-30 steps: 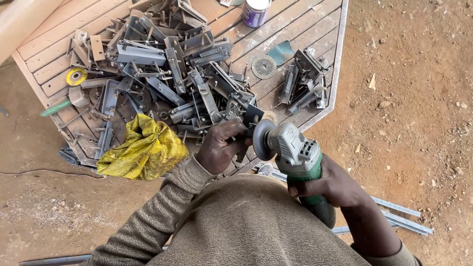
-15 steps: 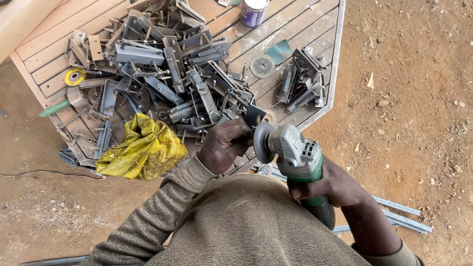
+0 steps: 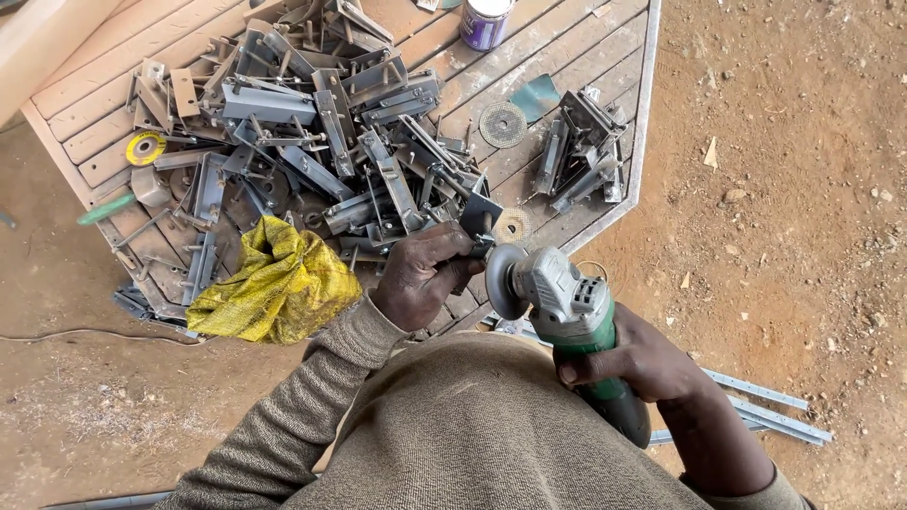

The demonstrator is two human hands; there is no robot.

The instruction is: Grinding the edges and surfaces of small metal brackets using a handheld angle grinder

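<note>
Little had moved since the earlier frames: the left hand stayed clamped on the metal bracket and the angle grinder kept its station just right of it, with the whole view sitting slightly higher. The left fingers were closed around the bracket, whose grey plate projected above the knuckles at the near edge of the wooden table. The right hand was wrapped tight around the grinder's green body, below and right of the bracket. The grinder's disc stood on edge just beside the left fingertips and directly under the bracket; contact between disc and bracket could not be confirmed. Left of and beyond the bracket lay the pile of grey metal parts, crowding up to the left hand. A crumpled yellow sack lay left of the bracket, touching the pile's near edge. A worn disc lay flat just right of the bracket, and a dark grinding disc lay farther beyond it. A smaller heap of brackets sat up and right of the bracket. A purple can stood at the table's far edge. Metal strips lay on the dirt ground, well apart to the lower right of the bracket.
</note>
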